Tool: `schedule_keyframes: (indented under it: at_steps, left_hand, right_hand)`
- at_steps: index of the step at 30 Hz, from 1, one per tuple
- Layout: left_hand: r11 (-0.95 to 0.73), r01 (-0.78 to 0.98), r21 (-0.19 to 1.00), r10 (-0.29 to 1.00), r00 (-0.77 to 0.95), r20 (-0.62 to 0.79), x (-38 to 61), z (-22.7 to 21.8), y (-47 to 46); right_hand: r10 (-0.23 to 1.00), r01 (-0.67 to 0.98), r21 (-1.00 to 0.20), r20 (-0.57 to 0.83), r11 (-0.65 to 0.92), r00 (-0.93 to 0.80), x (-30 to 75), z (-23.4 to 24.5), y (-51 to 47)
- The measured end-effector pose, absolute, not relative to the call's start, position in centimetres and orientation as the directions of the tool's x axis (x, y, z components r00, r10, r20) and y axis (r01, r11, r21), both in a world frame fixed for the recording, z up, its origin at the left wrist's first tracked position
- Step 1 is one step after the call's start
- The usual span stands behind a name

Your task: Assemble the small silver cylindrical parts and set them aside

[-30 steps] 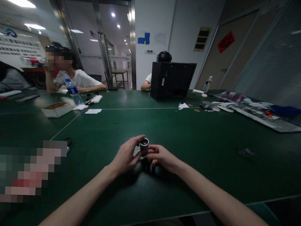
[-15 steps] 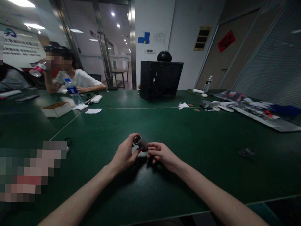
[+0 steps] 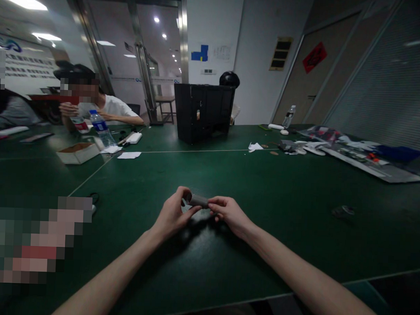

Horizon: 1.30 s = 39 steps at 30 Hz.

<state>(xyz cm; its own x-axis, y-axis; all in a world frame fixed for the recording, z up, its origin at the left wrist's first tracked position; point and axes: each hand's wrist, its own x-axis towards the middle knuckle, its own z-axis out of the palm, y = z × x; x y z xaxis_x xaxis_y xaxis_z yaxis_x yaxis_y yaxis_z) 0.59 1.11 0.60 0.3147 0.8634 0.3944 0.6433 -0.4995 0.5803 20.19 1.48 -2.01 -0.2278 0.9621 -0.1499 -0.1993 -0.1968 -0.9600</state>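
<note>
A small grey metal cylinder (image 3: 199, 200) lies on its side between my two hands, just above the green table (image 3: 263, 214). My left hand (image 3: 173, 215) pinches its left end with thumb and fingers. My right hand (image 3: 228, 214) grips its right end with curled fingers. Both forearms reach in from the bottom edge.
A black computer case (image 3: 203, 111) stands across the table with a person behind it. At the far left a seated person holds a bottle beside a water bottle (image 3: 100, 126) and an open cardboard box (image 3: 78, 152). Parts and papers (image 3: 351, 151) cover the right side. A small dark object (image 3: 343, 210) lies to my right.
The cylinder went from upright with its open end up to lying on its side between my fingers. The black case across the table slid left. The person at far left lowered a bottle.
</note>
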Motion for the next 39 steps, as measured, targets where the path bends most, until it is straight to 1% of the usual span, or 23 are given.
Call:
schedule_keyframes:
  at_steps: [5,12,15,19,22,26,33,39]
  left_hand:
    - [-0.496,0.668,0.555,0.866,0.339,0.366,0.73,0.84,0.99]
    - [-0.51,0.683,0.522,0.858,0.365,0.361,0.86,0.89,0.86]
    - [-0.505,0.675,0.537,0.862,0.363,0.353,0.85,0.81,0.89]
    - [-0.5,0.657,0.564,0.865,0.358,0.351,0.81,0.72,0.89]
    - [-0.505,0.661,0.555,0.863,0.37,0.344,0.76,0.7,0.87]
    - [-0.501,0.677,0.538,0.865,0.382,0.325,0.69,0.75,0.8]
    - [-0.505,0.695,0.513,0.863,0.407,0.299,0.68,0.97,0.62]
    - [-0.5,0.722,0.479,0.866,0.424,0.266,0.63,0.97,0.71]
  right_hand:
    - [0.969,-0.18,-0.971,-0.118,-0.159,-0.218,20.31,-2.18,1.51]
    - [0.971,-0.135,-0.983,-0.091,-0.123,-0.223,20.36,-2.24,1.54]
    - [0.973,-0.113,-0.988,-0.082,-0.108,-0.216,20.2,-2.48,1.58]
    - [0.974,-0.128,-0.984,-0.093,-0.121,-0.209,20.07,-2.37,1.49]
    - [0.979,-0.15,-0.983,-0.073,-0.103,-0.192,20.2,-1.97,1.4]
    - [0.981,-0.139,-0.987,-0.055,-0.082,-0.187,20.38,-1.66,1.41]
    - [0.984,-0.093,-0.995,0.039,0.023,-0.177,20.52,-1.82,1.53]
    - [0.981,0.016,-0.994,0.107,0.111,-0.161,20.46,-1.63,1.49]
